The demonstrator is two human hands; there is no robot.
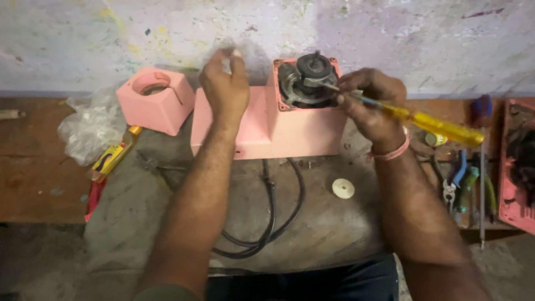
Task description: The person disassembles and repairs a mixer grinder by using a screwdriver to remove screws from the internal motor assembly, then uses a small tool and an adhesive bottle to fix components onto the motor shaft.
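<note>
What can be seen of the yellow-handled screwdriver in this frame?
The screwdriver has a translucent yellow handle and a thin metal shaft. It lies nearly level, handle pointing right and slightly down, tip aimed left into the dark motor parts in the open top of the pink housing. The right hand grips it near where shaft meets handle, fingers hiding part of the shaft. Whether the tip touches a screw cannot be told.
</note>
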